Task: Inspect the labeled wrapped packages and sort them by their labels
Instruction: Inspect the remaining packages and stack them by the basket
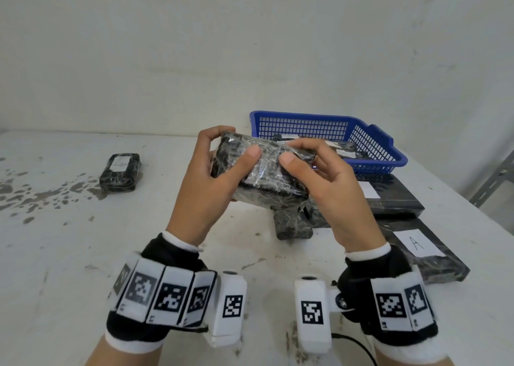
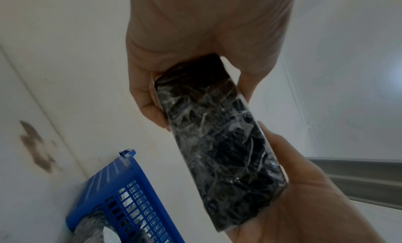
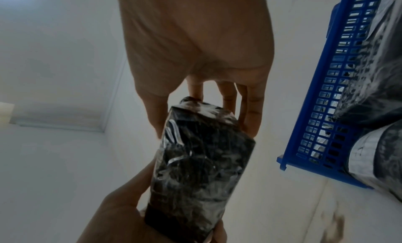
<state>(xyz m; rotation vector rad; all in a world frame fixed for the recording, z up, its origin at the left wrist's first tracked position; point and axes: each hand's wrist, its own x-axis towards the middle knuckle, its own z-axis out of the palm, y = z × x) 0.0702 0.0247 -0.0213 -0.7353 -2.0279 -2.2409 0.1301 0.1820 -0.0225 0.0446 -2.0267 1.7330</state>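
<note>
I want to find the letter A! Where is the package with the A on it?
In the head view, the package with the A label lies flat on the table's near right side, beside the right hand, in front of another black package.

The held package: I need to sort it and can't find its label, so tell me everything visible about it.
The black block-shaped package in crinkled clear plastic film is raised above the white table, tilted, in front of the blue mesh basket. The left hand grips one end, the right hand the other, thumbs on top. No label shows on any visible face.
</note>
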